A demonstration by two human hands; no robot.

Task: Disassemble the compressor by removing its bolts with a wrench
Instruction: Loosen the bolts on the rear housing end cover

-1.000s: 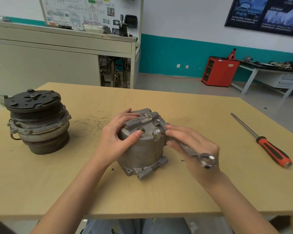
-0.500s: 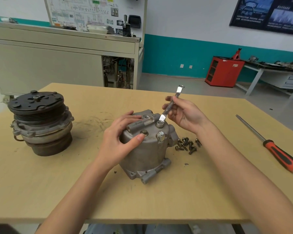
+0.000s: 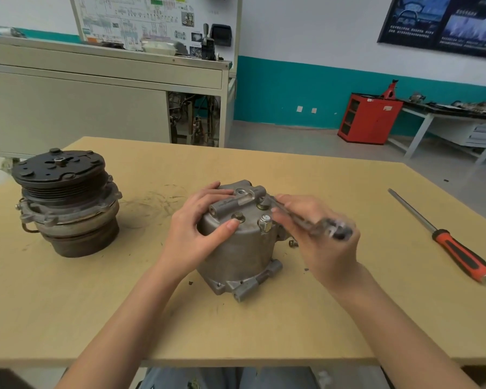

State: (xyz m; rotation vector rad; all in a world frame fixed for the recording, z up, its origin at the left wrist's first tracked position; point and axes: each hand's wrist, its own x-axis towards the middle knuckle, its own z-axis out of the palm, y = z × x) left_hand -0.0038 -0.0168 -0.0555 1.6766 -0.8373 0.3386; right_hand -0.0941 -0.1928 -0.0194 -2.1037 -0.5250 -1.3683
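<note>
At the near edge, 2 bare forearms reach in over the tan tabletop (image 3: 264,332). The left hand (image 3: 191,234) grips the compressor (image 3: 236,254), a grey cast-metal housing that stands upright on the tabletop near its middle. Its fingers (image 3: 208,192) are spread over the far left shoulder of the housing, and the thumb (image 3: 230,224) presses the top just beside a dull bolt (image 3: 238,216).

The right hand (image 3: 326,248) is at the housing's right side, its fingers curled round the shaft of a wrench (image 3: 324,224), pinching it. The wrench is blurred. It slants from the hand up and left to the top of the housing, where its far end meets a second bolt (image 3: 262,204); whether it is seated on that head I cannot tell. A third, bright hex bolt (image 3: 265,221) stands upright on the near right of the top, apart from the wrench. 1 loose bolt (image 3: 292,243) lies on the tabletop just beside the housing, under the right hand.

Well to the right lies a screwdriver (image 3: 460,251) with an orange and black handle, its shaft pointing away. Well to the left stands a second compressor (image 3: 68,209) with a black clutch plate on top.

Beyond the tabletop stand a grey cabinet (image 3: 82,108) bearing a wiring chart, a red cabinet (image 3: 368,119) against the teal-banded wall, and a cluttered white bench (image 3: 443,119).
</note>
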